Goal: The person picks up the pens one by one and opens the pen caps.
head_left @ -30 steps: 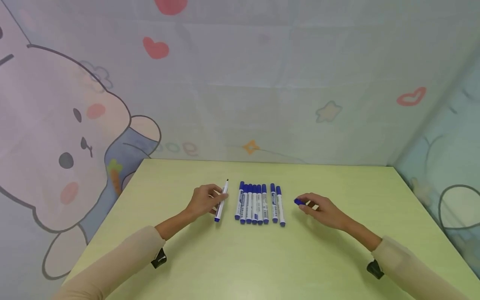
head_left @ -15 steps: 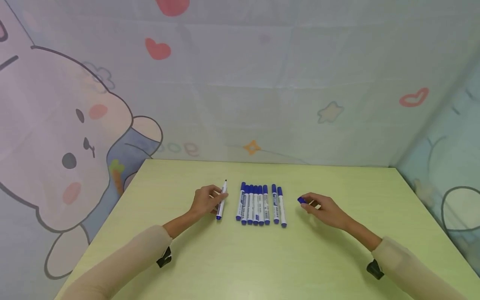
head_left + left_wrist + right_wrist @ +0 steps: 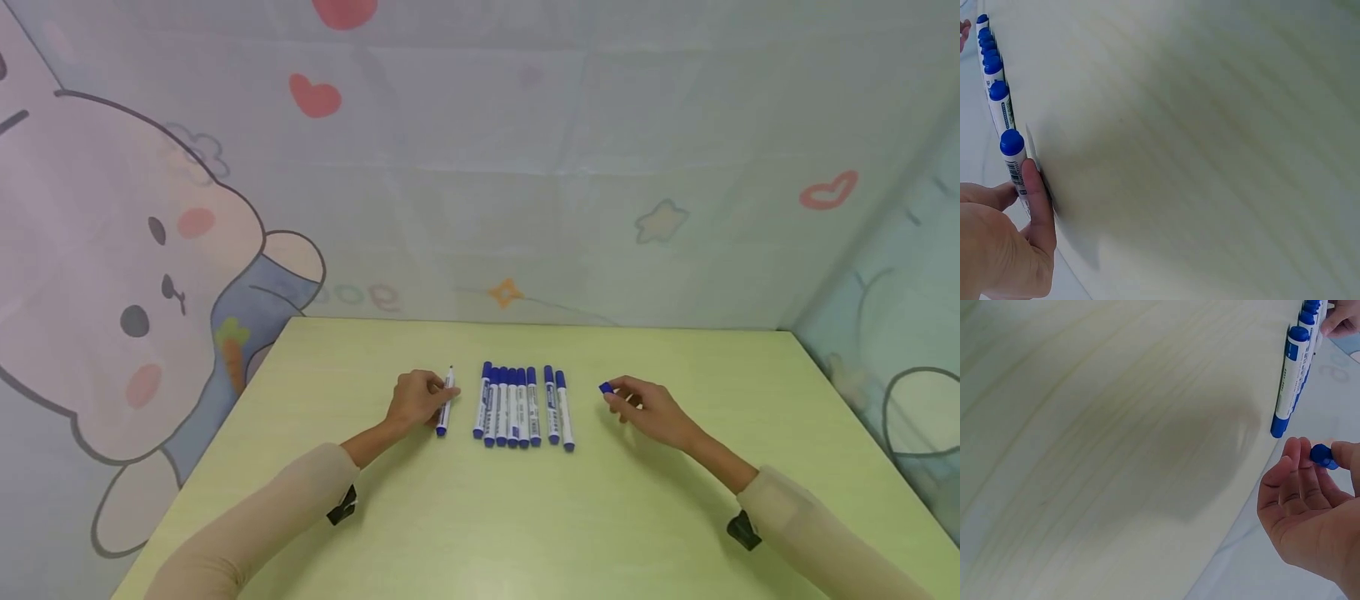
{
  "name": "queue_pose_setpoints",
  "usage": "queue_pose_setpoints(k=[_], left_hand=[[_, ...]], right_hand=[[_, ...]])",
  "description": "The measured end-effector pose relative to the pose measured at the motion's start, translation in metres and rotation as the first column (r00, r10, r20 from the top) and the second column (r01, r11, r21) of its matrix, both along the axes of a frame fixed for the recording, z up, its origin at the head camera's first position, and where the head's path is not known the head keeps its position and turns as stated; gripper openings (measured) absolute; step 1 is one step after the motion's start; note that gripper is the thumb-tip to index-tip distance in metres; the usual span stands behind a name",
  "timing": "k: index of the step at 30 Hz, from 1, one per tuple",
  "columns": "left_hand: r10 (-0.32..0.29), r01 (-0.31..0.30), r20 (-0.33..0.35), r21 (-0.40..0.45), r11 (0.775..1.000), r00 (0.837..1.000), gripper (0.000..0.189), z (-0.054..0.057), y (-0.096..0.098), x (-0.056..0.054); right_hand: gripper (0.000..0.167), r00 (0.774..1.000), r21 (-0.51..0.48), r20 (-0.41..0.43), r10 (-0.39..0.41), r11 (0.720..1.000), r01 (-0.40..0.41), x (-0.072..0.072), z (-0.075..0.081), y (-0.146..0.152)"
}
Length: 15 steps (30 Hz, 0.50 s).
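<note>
My left hand pinches an uncapped marker between thumb and fingers. The marker's dark tip points toward the back of the table and its blue end faces me. To the right, my right hand holds a blue marker cap between thumb and fingertips, just above the table; the right wrist view shows the same cap. Between the hands lies a row of capped white markers with blue caps and blue ends. Two markers at the row's right lie slightly apart from the others.
The light yellow-green table extends on all sides of the markers. Behind it hangs a pale printed cloth with a cartoon rabbit at left. A black strap piece shows under the left sleeve, and another under the right.
My left hand has shifted slightly right with the uncapped marker, whose tip has come down a little. The cap in my right hand has moved slightly right and away. The row has not visibly changed.
</note>
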<state>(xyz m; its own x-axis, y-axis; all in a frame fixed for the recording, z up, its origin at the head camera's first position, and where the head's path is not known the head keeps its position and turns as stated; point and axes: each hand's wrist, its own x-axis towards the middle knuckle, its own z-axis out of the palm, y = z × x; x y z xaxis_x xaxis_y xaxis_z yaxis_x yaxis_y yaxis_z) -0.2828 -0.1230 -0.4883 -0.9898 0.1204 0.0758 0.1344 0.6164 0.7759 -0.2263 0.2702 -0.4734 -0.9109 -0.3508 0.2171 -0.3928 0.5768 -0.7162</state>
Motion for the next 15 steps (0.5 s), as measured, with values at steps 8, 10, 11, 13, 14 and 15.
queue_pose_setpoints(k=[8,10,11,13,14,15], left_hand=[[0.007,-0.006,0.008,-0.071,0.997,1.000,0.032,-0.0007,0.0023,-0.0005],[0.010,-0.009,0.008,-0.084,0.996,1.000,0.033,-0.0009,0.0029,-0.0002],[0.012,-0.011,0.010,-0.089,0.996,1.000,0.033,-0.0009,0.0031,0.0000],[0.014,-0.013,0.012,-0.100,0.995,1.000,0.033,-0.0009,0.0034,-0.0002],[0.015,-0.014,0.011,-0.103,0.995,1.000,0.033,-0.0008,0.0034,-0.0004],[0.015,-0.014,0.012,-0.107,0.994,1.000,0.033,-0.0006,0.0034,-0.0006]], right_hand=[[0.028,0.999,-0.013,0.029,-0.017,1.000,0.018,-0.0014,-0.0010,0.0022],[0.028,0.999,-0.018,0.040,-0.017,1.000,0.018,-0.0011,-0.0005,0.0031],[0.029,0.999,-0.022,0.045,-0.016,1.000,0.017,-0.0009,-0.0003,0.0035],[0.030,0.998,-0.020,0.052,-0.018,1.000,0.019,-0.0009,-0.0003,0.0046],[0.030,0.998,-0.018,0.055,-0.021,1.000,0.022,-0.0011,-0.0006,0.0051],[0.031,0.998,-0.017,0.059,-0.025,1.000,0.026,-0.0014,-0.0008,0.0057]])
